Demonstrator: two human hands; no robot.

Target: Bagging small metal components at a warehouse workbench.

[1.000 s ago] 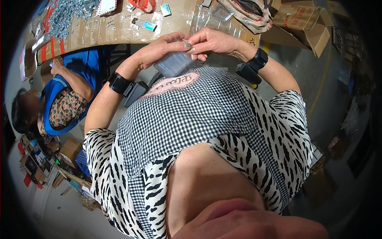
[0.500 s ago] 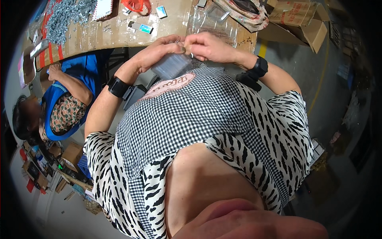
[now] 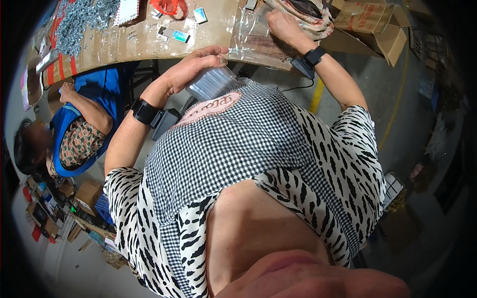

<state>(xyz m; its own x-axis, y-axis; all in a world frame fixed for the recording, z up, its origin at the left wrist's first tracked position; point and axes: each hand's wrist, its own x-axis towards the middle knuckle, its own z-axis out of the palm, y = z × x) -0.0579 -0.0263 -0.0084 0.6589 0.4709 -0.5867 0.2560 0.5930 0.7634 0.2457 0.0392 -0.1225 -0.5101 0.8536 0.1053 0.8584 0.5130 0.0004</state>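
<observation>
Clear plastic bundle (image 3: 212,84) hangs in the grip of my left hand (image 3: 196,65), just above the pink patch (image 3: 211,107) of my checked apron (image 3: 228,139) and on the near side of the table (image 3: 134,47). My left fingers close over its far edge, the thumb against it. To the right and farther off, my right hand (image 3: 288,31) reaches over the tabletop with its fingers curled; whether they hold anything, I cannot tell. Clear plastic sheeting (image 3: 251,42) lies just left of those fingers, and a floral cloth bag (image 3: 318,22) rests beside them. Black bands (image 3: 144,112) circle both my wrists. Across the far left of the table spreads a heap of small silvery pieces (image 3: 74,35), with a small oblong item (image 3: 174,34) lying nearer the middle. An open carton (image 3: 390,39) stands at far right, while at left a co-worker in blue (image 3: 89,102) sits near the table.
</observation>
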